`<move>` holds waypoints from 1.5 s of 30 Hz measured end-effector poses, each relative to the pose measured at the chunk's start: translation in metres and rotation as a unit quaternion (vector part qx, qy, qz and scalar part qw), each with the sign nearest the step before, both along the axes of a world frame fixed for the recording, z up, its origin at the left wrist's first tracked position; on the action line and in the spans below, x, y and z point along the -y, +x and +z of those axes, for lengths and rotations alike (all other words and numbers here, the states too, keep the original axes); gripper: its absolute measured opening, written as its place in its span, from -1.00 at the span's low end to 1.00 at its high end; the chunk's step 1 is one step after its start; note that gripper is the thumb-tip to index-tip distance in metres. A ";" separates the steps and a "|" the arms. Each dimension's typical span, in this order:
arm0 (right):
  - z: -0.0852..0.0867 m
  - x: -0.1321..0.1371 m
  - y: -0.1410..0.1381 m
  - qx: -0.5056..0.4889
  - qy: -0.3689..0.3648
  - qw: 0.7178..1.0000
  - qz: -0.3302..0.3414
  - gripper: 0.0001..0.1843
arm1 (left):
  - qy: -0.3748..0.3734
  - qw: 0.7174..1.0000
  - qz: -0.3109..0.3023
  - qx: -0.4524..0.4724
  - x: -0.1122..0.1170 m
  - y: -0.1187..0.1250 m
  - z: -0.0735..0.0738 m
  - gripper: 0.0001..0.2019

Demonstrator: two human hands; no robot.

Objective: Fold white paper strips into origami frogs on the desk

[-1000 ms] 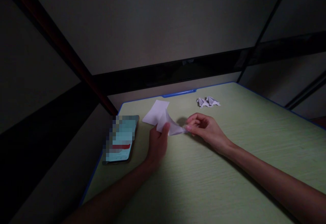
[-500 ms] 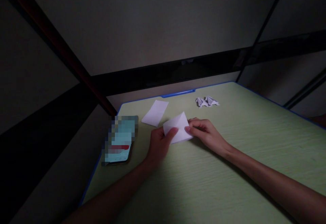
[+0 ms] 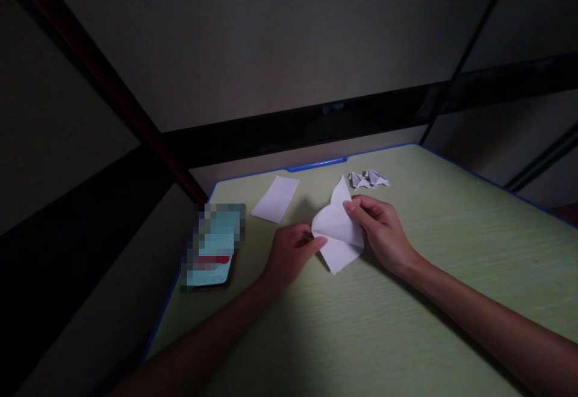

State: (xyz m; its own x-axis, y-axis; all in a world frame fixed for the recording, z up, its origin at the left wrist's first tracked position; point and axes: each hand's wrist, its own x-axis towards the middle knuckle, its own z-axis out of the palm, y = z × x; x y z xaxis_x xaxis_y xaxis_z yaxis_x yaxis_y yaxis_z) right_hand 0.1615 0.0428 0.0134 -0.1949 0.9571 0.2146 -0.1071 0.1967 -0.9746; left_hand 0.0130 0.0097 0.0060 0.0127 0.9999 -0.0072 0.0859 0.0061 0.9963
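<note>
A white sheet of paper (image 3: 338,228) with crease lines is held a little above the table, its surface bent and partly spread. My left hand (image 3: 291,252) pinches its left edge, thumb on top. At the upper right edge, my right hand (image 3: 383,222) grips the paper between thumb and fingers. The fingertips beneath the paper are hidden. Beyond my right hand lie small folded paper figures (image 3: 368,179), side by side and touching or nearly so.
Another white sheet of paper (image 3: 276,199) lies flat behind my left hand. A phone (image 3: 214,246) with a pixelated screen rests at the table's left edge. The pale green table (image 3: 428,337) has a blue rim, and a blue strip (image 3: 318,164) sits at its back edge. Wall panels stand behind.
The paper has gone from a folded, pointed shape to a partly opened sheet. Both hands have shifted slightly right, and my right hand has moved up along the paper's edge.
</note>
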 end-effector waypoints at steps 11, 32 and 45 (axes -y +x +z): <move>0.000 0.000 -0.002 0.095 0.000 0.994 -0.046 -0.69 | -0.001 0.996 -0.050 0.071 0.003 0.000 0.003 -0.92; -0.001 0.004 -0.005 0.201 0.046 0.977 0.059 -0.67 | -0.002 0.968 0.028 0.249 -0.004 -0.001 -0.004 -0.84; -0.002 0.005 -0.006 0.146 -0.011 0.984 0.100 -0.68 | -0.014 0.968 0.044 0.248 -0.005 0.000 -0.003 -0.81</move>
State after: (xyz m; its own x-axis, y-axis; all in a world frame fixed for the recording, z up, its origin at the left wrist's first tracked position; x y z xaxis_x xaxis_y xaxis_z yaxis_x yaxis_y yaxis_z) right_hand 0.1554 0.0379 0.0112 -0.4302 0.8970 0.1015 0.1446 0.1795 -0.9731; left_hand 0.0129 0.0144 0.0033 -0.0635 0.9968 -0.0483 -0.4052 0.0185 0.9141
